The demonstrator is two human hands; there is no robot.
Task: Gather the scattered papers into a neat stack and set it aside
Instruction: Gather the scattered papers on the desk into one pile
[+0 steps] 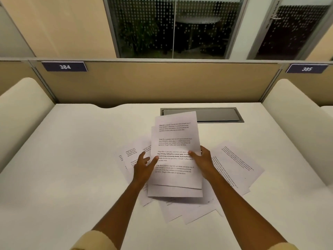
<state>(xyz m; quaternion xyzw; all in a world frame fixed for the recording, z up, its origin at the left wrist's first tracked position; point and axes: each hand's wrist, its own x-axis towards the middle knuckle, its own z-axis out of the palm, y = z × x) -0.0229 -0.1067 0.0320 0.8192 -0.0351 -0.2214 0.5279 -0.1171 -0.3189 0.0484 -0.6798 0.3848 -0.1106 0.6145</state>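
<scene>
A small bundle of printed white sheets (pixel 175 139) is lifted off the white desk (pixel 72 159), tilted up toward me. My right hand (pixel 202 160) grips its right edge, thumb on the front page. At the bundle's left edge, my left hand (pixel 144 166) has its thumb touching the paper and its fingers spread. Under and around the bundle, more printed sheets lie scattered flat: some at the left (pixel 128 154), some at the right (pixel 236 165), and several overlapping near me (pixel 187 210).
A grey metal cable hatch (pixel 216 114) is set into the desk behind the papers. Tan partition panels (pixel 162 82) with number plates 384 and 385 close off the back. Cream padded dividers (pixel 21 109) flank both sides.
</scene>
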